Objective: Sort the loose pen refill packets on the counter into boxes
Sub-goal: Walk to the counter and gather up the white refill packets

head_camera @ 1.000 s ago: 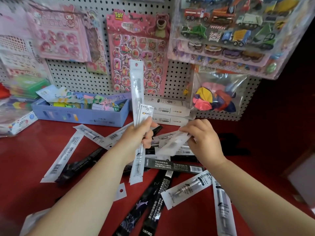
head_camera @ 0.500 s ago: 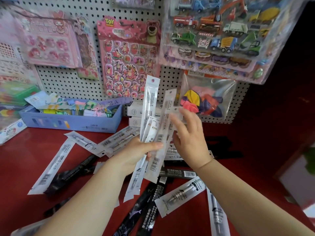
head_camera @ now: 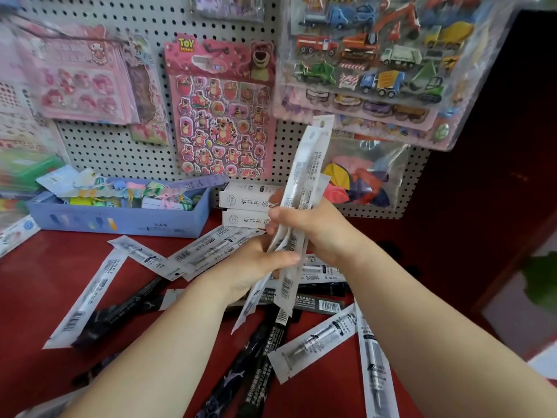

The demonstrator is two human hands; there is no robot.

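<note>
Your red counter (head_camera: 45,285) is smooth and glossy, backed by a white perforated pegboard (head_camera: 99,152). On the pegboard hang a clear puffy vehicle sticker sheet (head_camera: 385,58) of trucks and diggers, and a pink card (head_camera: 221,110) headed "TOY STORY", covered in pink bear stickers. Below the vehicles hangs a crinkled clear bag of balloons (head_camera: 361,182). A long lavender cardboard box (head_camera: 120,220) stands against the pegboard at the left, full of pastel items. Just right of it two flat white boxes (head_camera: 245,209) are stacked, each printed "360"; the finer print is too small to read.

Loose refill packets (head_camera: 84,300) lie scattered flat on the counter: narrow white plastic sleeves with barcodes, and matte black ones (head_camera: 259,366) with white lettering you cannot make out.

Your left hand (head_camera: 250,267) is closed round the lower part of a bundle of white refill packets (head_camera: 301,200), thumb across the front. Your right hand (head_camera: 313,227) is wrapped round the same bundle just above, fingers curled over it. The bundle stands nearly upright above the counter, in front of the white boxes, its punched hang tabs uppermost.
</note>
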